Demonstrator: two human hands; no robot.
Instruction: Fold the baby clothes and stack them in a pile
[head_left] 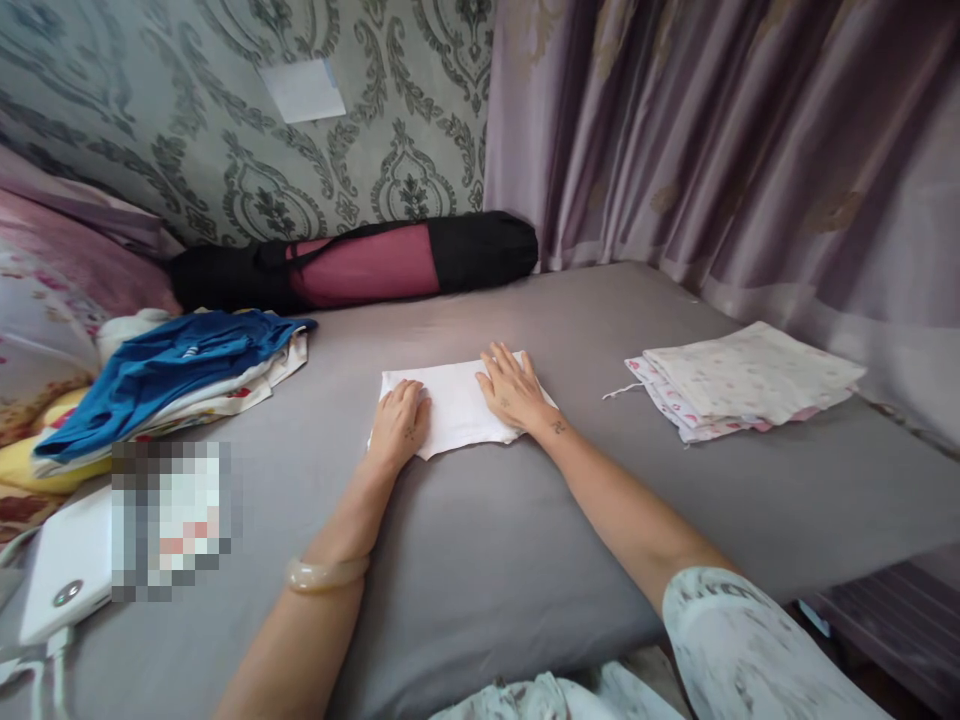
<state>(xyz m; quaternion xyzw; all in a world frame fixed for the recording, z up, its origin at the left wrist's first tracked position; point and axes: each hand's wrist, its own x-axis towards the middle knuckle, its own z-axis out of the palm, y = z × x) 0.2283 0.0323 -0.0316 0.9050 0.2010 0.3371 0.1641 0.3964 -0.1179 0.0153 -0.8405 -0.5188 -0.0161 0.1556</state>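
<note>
A white folded cloth (454,405) lies flat on the grey bed sheet in front of me. My left hand (401,418) rests palm down on its left end, fingers laid out on the fabric. On the right end, my right hand (514,388) presses flat with its fingers spread. Neither hand grips anything. Parts of the cloth's two sides are hidden under my hands, and I cannot tell what kind of garment or cloth it is.
Folded patterned fabrics (750,375) are stacked at the right. Clothes topped by a blue garment (180,365) lie at the left, near a white power bank (67,560) with cables. A long black and maroon bag (367,265) lies along the wall.
</note>
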